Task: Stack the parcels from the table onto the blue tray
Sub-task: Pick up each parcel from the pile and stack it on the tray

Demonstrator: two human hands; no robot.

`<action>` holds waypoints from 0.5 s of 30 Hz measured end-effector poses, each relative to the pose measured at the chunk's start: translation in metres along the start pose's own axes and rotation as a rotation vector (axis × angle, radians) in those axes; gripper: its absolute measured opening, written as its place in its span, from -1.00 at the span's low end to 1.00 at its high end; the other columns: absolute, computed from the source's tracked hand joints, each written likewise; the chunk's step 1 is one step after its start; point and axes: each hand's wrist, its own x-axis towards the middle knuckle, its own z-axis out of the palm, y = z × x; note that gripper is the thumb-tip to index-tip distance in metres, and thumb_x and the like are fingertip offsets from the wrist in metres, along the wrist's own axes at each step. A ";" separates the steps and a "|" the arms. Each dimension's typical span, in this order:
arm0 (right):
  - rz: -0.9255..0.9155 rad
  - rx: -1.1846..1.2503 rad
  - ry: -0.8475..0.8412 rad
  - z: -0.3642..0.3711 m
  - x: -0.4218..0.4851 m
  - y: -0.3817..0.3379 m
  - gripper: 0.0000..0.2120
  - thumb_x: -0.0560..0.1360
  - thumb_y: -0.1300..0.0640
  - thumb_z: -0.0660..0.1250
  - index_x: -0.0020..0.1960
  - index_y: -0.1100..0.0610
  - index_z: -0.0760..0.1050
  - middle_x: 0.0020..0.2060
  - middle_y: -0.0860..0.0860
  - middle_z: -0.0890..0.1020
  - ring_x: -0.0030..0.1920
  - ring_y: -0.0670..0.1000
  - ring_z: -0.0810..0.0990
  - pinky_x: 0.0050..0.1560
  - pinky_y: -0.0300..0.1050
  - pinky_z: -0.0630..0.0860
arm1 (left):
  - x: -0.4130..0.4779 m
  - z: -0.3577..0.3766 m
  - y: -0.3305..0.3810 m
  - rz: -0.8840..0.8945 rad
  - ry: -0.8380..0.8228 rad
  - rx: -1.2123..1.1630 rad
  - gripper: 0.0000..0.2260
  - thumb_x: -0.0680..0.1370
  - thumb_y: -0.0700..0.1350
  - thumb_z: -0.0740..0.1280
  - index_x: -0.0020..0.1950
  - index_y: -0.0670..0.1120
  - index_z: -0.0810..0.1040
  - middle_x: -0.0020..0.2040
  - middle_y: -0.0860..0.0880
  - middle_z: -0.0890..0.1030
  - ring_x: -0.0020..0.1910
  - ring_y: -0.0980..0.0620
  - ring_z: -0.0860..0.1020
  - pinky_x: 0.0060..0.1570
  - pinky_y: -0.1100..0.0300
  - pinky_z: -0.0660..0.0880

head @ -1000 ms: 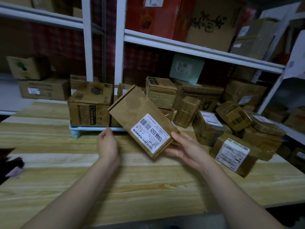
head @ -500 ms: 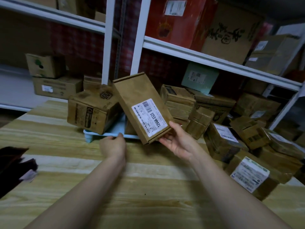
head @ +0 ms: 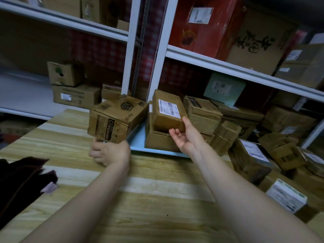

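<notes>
White shelves (head: pixel 228 67) are standing behind everything, carrying cartons. In front of them a wooden table (head: pixel 140 199) is stretching toward the camera, with a dark cloth (head: pixel 21 176) lying at its left edge. A pile (head: pixel 254 155) of brown parcels is crowding the table's right side, several showing white labels.

The blue tray (head: pixel 138 139) is sitting at the far middle of the table, against the shelf posts. A big box (head: pixel 115 118) is occupying its left part, overhanging the near left corner. To the right, a lower box (head: pixel 157 139) is standing on the tray, with a strip of bare blue showing between the two.

The parcel (head: pixel 166 113), white label facing up, is resting on top of the lower box, tilted slightly. The right hand (head: pixel 185 137) is holding its near end, thumb pressing on the right corner and fingers curling just under the edge. The left hand (head: pixel 108 153) is gripping the tray's near left corner beneath the big box, fingers curled around it.
</notes>
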 end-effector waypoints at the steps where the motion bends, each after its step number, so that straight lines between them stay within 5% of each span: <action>1: -0.002 0.005 0.015 0.005 0.001 0.000 -0.61 0.51 0.04 0.46 0.20 0.26 0.48 -0.05 0.19 0.54 -0.12 0.04 0.58 -0.09 -0.04 0.67 | 0.004 -0.003 0.002 0.025 0.009 0.009 -0.23 0.37 -0.26 0.39 0.50 -0.14 0.08 0.46 -0.23 0.12 0.39 -0.28 0.20 0.44 -0.04 0.18; 9: -0.122 -0.069 0.127 0.013 0.007 0.011 -0.67 0.54 -0.05 0.40 0.06 0.18 0.41 -0.05 0.17 0.61 -0.10 0.04 0.65 -0.01 -0.07 0.67 | 0.028 -0.012 0.007 0.137 0.019 0.005 -0.14 0.39 -0.33 0.37 0.57 -0.08 -0.02 0.58 -0.08 0.01 0.51 -0.17 0.11 0.48 -0.07 0.14; 15: -0.248 -0.228 0.209 0.017 0.010 0.019 -0.77 0.59 -0.02 0.33 -0.03 0.15 0.46 -0.11 0.08 0.65 -0.20 -0.03 0.66 -0.24 -0.18 0.64 | 0.038 -0.016 0.003 0.152 -0.076 -0.072 -0.09 0.40 -0.38 0.35 0.60 -0.01 -0.09 0.59 -0.05 0.04 0.56 -0.11 -0.01 0.54 -0.03 0.01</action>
